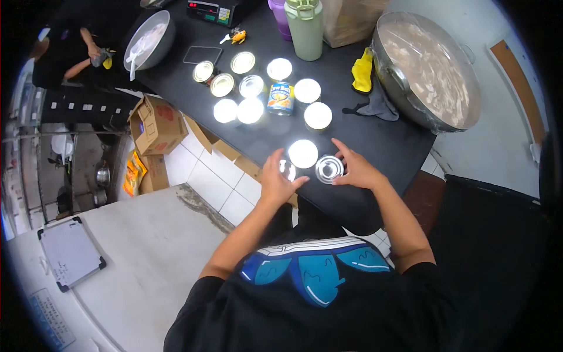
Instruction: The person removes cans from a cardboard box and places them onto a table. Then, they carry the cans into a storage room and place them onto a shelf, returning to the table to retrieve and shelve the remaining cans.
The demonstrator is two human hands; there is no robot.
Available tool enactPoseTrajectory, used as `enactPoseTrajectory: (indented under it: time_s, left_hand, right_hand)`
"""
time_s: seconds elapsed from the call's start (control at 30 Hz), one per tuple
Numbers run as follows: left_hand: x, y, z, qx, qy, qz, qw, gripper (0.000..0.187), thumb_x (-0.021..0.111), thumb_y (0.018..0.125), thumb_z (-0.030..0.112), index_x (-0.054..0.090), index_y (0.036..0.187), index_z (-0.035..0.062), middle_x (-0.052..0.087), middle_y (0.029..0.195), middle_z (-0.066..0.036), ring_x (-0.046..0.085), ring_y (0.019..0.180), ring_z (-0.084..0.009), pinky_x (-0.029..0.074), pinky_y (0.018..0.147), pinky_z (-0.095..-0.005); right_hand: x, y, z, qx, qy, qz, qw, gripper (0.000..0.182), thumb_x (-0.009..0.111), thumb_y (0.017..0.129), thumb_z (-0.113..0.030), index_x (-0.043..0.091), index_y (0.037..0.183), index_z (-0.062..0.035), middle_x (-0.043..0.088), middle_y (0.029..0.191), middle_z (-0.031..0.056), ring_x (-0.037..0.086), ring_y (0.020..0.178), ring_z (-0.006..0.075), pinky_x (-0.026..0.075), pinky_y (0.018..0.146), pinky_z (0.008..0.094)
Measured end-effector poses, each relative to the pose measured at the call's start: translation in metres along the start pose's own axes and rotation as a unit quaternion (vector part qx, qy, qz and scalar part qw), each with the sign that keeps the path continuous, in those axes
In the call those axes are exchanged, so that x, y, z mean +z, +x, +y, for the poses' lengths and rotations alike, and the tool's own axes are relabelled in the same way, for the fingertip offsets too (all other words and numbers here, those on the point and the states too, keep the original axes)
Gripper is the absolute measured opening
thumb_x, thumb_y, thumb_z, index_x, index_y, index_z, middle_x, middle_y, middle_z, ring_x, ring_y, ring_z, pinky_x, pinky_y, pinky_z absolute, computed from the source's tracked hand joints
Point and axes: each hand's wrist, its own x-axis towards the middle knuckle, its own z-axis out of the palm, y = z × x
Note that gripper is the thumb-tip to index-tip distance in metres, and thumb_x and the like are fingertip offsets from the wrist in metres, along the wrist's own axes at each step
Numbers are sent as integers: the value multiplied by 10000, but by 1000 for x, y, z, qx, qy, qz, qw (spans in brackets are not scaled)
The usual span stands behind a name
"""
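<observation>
Near the table's front edge, my left hand (280,183) curves around a shiny can (287,170), thumb and fingers on either side; part of that can is covered by the hand. My right hand (360,170) holds a can with a ringed metal lid (329,169), its thumb at the near side and a finger stretched out past the far side. Between the two hands stands another can with a bright, glare-whitened top (303,154). Farther in, several more cans stand upright, among them a blue-and-yellow labelled can (281,98).
A large plastic-covered pot (404,97) stands at the right, beside a yellow and grey glove (363,70). A green tumbler (305,32), phone (202,55), scale (214,12) and bowl (167,47) are farther back. Cardboard boxes (157,126) sit at left; another person's hand (94,51) shows beyond.
</observation>
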Motion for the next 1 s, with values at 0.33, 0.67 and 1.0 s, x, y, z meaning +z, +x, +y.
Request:
enactPoseTrajectory:
  time_s: [0.33, 0.67, 1.0]
  left_hand:
    - [19, 39, -103, 220, -221, -159, 937, 1111, 907, 458, 422, 298, 1343, 139, 57, 1468, -255, 175, 1363, -416, 200, 1092, -498]
    - [47, 77, -82, 351, -269, -220, 870, 980, 816, 506, 569, 434, 1232, 32, 181, 1362, -237, 150, 1308, -409, 153, 1090, -474]
    - [-33, -111, -67, -49, -497, -165, 851, 967, 799, 655, 426, 288, 1360, 5, 364, 1358, -119, 327, 1275, -218, 246, 1073, -365]
  right_hand:
    - [-17, 42, 62, -242, -111, -76, 961, 785, 862, 511, -237, 461, 1177, -132, 233, 1422, 240, 314, 1301, 403, 356, 1033, 424]
    - [8, 80, 64, -334, 16, -58, 941, 844, 895, 458, -259, 526, 1217, -239, 123, 1466, 246, 240, 1336, 444, 259, 1079, 483]
    - [107, -1, -17, -68, 419, -266, 866, 1031, 886, 530, -236, 300, 1346, -8, 452, 1305, 146, 480, 1184, 273, 399, 997, 443]
